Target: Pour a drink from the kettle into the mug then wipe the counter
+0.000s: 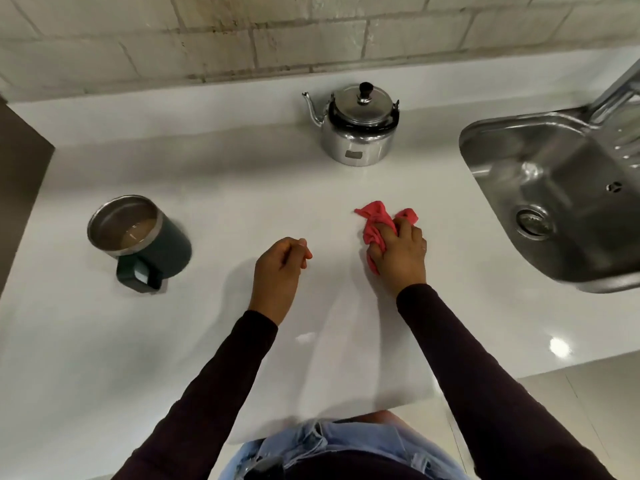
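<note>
A shiny steel kettle (356,124) with a black knob stands upright at the back of the white counter (242,188), spout pointing left. A dark green mug (138,237) with a steel inside sits at the left, handle toward me, with brownish liquid in it. My right hand (401,252) presses a crumpled pink cloth (375,220) onto the counter, right of centre. My left hand (282,265) hovers to the left of it, fingers loosely curled, holding nothing.
A steel sink (561,202) with a drain is set into the counter at the right, and a tap (616,91) rises above it. A pale brick wall (242,36) runs along the back. The counter's front edge is near my waist.
</note>
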{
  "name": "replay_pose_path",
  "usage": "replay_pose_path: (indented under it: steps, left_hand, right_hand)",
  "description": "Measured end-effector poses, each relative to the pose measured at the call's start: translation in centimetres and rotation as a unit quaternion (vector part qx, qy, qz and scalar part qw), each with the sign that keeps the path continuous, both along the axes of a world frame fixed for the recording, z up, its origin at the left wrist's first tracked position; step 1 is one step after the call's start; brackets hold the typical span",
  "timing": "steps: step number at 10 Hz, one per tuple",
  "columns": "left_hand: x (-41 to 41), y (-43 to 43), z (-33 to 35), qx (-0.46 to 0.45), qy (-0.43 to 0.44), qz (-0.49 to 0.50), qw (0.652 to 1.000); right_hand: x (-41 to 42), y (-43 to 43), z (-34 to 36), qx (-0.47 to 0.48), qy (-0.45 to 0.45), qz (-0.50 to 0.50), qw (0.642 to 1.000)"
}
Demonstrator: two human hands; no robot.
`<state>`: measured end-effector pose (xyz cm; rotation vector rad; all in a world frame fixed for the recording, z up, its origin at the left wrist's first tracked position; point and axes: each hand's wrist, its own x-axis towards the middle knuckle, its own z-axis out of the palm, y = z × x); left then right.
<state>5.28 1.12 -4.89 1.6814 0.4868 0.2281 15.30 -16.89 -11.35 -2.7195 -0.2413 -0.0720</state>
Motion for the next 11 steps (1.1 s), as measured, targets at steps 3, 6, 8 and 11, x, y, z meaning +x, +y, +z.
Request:
replay_pose_path:
  steps: [3,6,8,11]
  left_hand:
    - [5.5,-6.9,-1.0,-0.015,-0.005,0.023,1.000]
    - [8.7,-8.9,-1.9,-0.012,0.011,0.062,0.998]
    - [9.3,-8.4,-1.7,-0.015,0.013,0.064,0.998]
    - [6.3,-7.4,0.8,-0.015,-0.007,0.021,1.000]
  right_hand:
    - [11.9,-4.9,0.1,0.013,-0.033,-0.023,0.999]
    - [24.1,-5.4,0.6,-0.010,-0.007,-0.039,0.999]
    - [26.5,-5.2,1.5,-0.050,0.036,-0.027,0.998]
    - [21.1,-5.5,3.7,-0.064,0.070,0.052,0.994]
